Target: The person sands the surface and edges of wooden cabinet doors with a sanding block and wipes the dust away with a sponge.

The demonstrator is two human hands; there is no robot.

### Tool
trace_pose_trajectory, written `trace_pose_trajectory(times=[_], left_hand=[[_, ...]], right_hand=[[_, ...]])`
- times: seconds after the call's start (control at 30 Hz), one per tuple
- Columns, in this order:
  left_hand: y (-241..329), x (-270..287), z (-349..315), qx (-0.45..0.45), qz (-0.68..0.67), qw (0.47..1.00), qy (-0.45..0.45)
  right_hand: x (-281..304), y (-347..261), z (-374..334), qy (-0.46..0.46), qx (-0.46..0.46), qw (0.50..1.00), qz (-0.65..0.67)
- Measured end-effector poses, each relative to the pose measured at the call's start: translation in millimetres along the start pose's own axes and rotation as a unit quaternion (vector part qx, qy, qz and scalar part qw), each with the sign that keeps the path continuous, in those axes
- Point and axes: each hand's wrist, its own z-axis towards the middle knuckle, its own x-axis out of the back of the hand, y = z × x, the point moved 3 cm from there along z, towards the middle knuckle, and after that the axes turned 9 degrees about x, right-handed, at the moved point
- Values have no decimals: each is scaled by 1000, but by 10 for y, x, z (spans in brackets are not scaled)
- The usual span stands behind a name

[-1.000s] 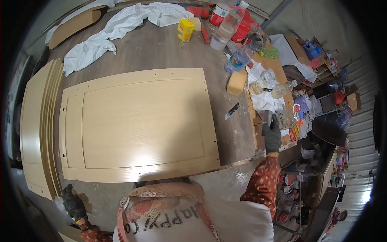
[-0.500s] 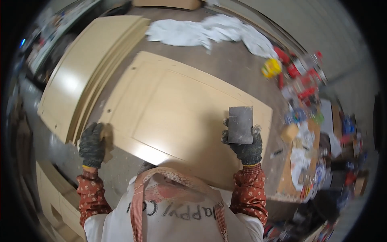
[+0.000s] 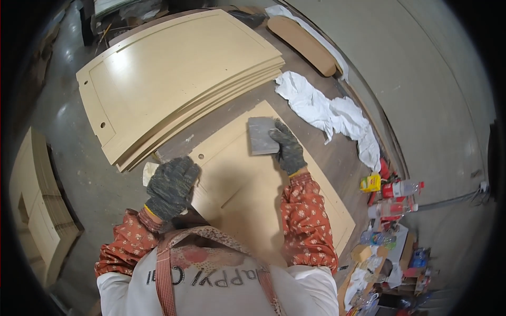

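The grey sanding block (image 3: pixel 262 135) lay flat on the pale wooden door panel (image 3: pixel 253 184), close to the panel's far end. The right hand (image 3: pixel 286 147), in a dark knitted work glove, pressed on the block's right edge with the fingers curled over it, holding it against the panel. The left hand (image 3: pixel 171 185), gloved alike, rested on the panel's left edge, nearer the person than the block, with the fingers bent down over the rim; how tightly they gripped could not be told. Both forearms wore red patterned sleeves.

The panel lay on a dark workbench (image 3: pixel 221 118), running from the person's body away toward the upper right. To the left of the panel and beyond it, a stack of similar pale panels (image 3: pixel 174 79) rested on the same bench, just beside the panel but apart from it. To the right of the panel, a crumpled white cloth (image 3: pixel 327 113) lay on the bench. Farther right of the panel, near its lower end, stood a yellow container (image 3: pixel 370 183) and clear plastic bottles (image 3: pixel 398 197) among assorted clutter. Left of the panel, well apart, more pale boards (image 3: pixel 39 210) stood on the concrete floor.
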Motion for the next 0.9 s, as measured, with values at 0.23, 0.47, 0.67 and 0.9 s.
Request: trace_pose_trajectory(times=[0.23,0.47,0.67,0.9], left_hand=[[69,59,55,14,-85,996,-6],[55,54,101,70,-69,995,-6],[56,0,91,82,-66,994,39],[61,-51,55,79,-38,995,45]], right_hand=[[-815,-987,374,-184,-41,840,-508],[-909,-726,390,-196,-12,737,-646],[-1035,-574,523,-239,108,653,-711],[-740,-771,369,-215,5,672,-709]])
